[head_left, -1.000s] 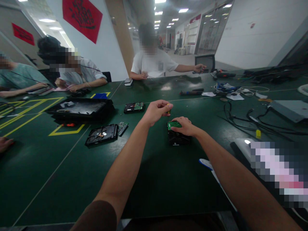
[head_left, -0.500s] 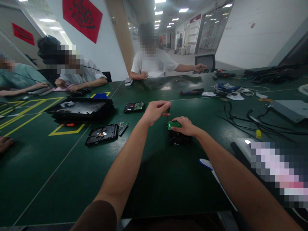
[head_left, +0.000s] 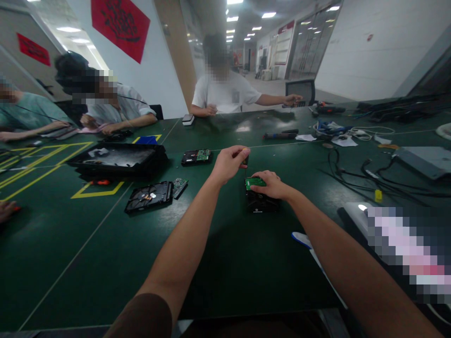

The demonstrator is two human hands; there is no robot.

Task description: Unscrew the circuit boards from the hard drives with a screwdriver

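Observation:
My left hand [head_left: 228,164] is closed in a pinch on a small screwdriver [head_left: 245,161], mostly hidden by the fingers. Its thin shaft points down toward a green circuit board [head_left: 252,182] on top of a black hard drive [head_left: 261,203]. Whether the tip touches the board is too small to tell. My right hand [head_left: 273,184] grips the drive from the right, thumb across the board. Left of my left hand lie another hard drive [head_left: 196,157] with its board showing, a black drive [head_left: 150,196], and a loose circuit board [head_left: 180,188] beside it.
Black trays [head_left: 120,157] are stacked at the left. Cables [head_left: 366,171], a grey metal box [head_left: 426,162] and a pixelated device [head_left: 405,249] lie to the right. A blue-edged white item [head_left: 301,239] is near my right forearm. Several people sit around the table.
My left fingers have shifted slightly around the screwdriver. My right hand and the drive stay put. At the far left edge, another person's hand now shows something orange-red.

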